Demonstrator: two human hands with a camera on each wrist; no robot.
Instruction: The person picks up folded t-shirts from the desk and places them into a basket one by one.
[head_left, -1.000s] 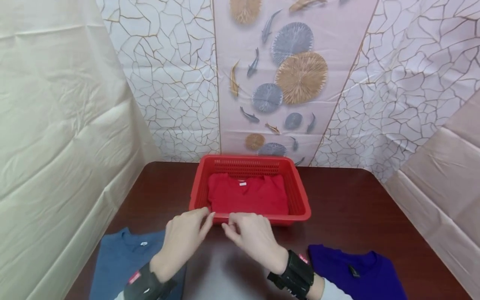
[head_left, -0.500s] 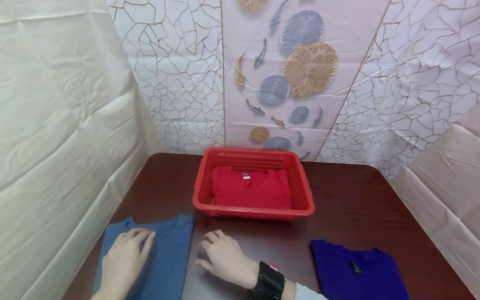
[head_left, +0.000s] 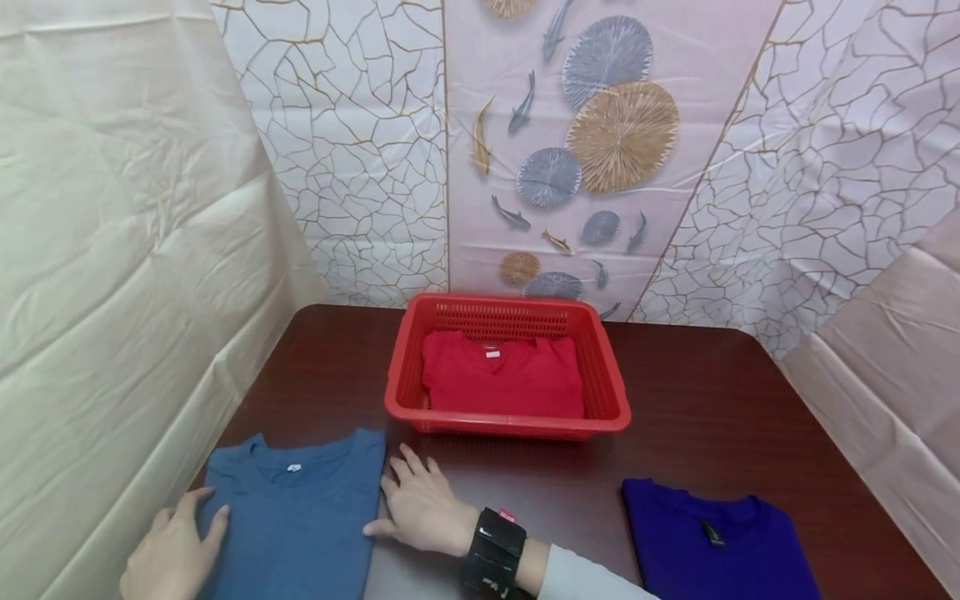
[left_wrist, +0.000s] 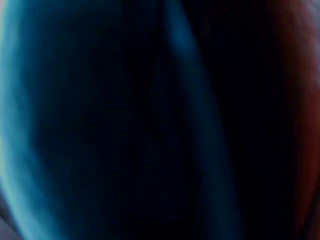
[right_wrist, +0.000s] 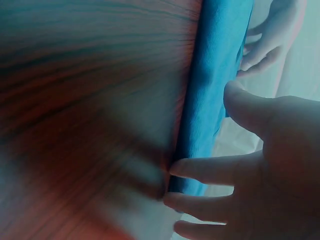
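Near left of the table: I see the left hand at the left side of the blue shirt, fingers loose and parted from the thumb, no grasp that I can read.
Left wrist feed: dark and blurred, mostly blue cloth; no finger detail for me there.
Right hand: fingers spread and released along the blue shirt's right edge; firm contact I can't confirm. Black strap on the wrist, pale sleeve behind it.
Blue shirt: folded, flat on the table between both hands, white tag at the collar, near end cut off by my frame.
Purple shirt: folded flat at near right, dark tag, well apart from both hands.
In the way: pale cloth hangs close to the left hand; red basket sits just beyond the right hand.
Basket contents: folded red shirt, white tag at its far side.
Backdrop: fish-print cloth behind the table.
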